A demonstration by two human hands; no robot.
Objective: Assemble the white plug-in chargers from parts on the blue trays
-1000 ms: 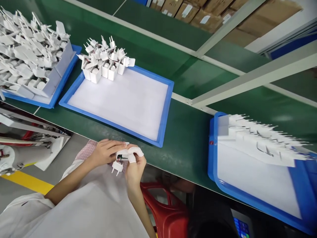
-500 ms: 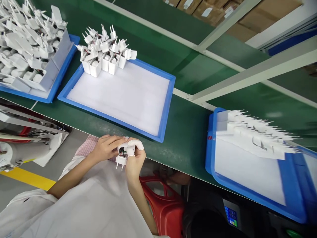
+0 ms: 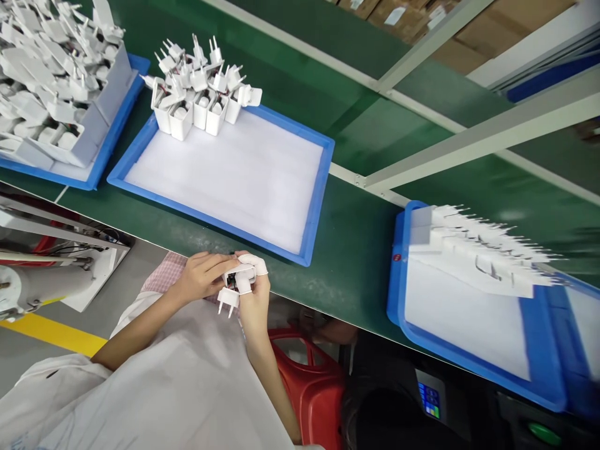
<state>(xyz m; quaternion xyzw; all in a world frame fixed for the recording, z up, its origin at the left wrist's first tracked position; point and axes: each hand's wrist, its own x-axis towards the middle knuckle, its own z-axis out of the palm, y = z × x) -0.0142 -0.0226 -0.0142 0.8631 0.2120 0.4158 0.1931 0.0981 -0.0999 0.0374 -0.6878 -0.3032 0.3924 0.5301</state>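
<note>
Two grips: I see left grip and right grip wrapped round one charger; its plug looks half on, I think, needing a straight push.

White charger plug, half-open, prongs down

Factory assembly line: green conveyor belt, blue trays of white plug housings, stacked cartons.
</note>
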